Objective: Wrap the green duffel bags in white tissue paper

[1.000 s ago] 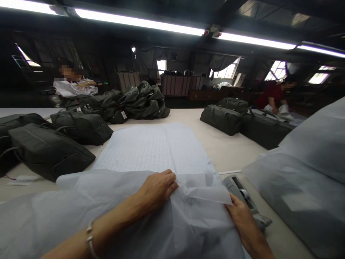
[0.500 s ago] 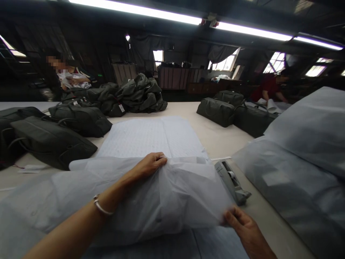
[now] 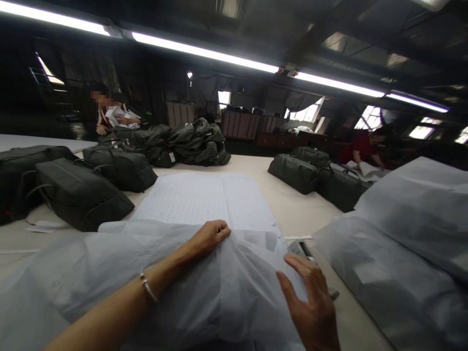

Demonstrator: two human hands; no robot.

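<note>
A bundle wrapped in thin white tissue paper [image 3: 153, 278] lies in front of me on a pale table [image 3: 303, 209]. My left hand [image 3: 210, 236] rests on its far top edge, fingers curled and pinching the paper. My right hand [image 3: 310, 304] hovers at the bundle's right end with fingers spread, holding nothing. A grey tape dispenser [image 3: 305, 253] lies just behind the right hand. A flat white sheet [image 3: 208, 200] is spread on the table beyond the bundle.
Dark green bags [image 3: 84, 192] lie at the left, more bags [image 3: 314, 175] at the right and a heap [image 3: 186, 144] at the back. Large white wrapped bundles [image 3: 409, 243] fill the right side. One person [image 3: 113, 117] sits far left, another [image 3: 361, 148] far right.
My right hand has let go of the paper's right edge and risen with fingers spread. The folded flap now lies down over the bundle. My left hand stays on the top edge.
</note>
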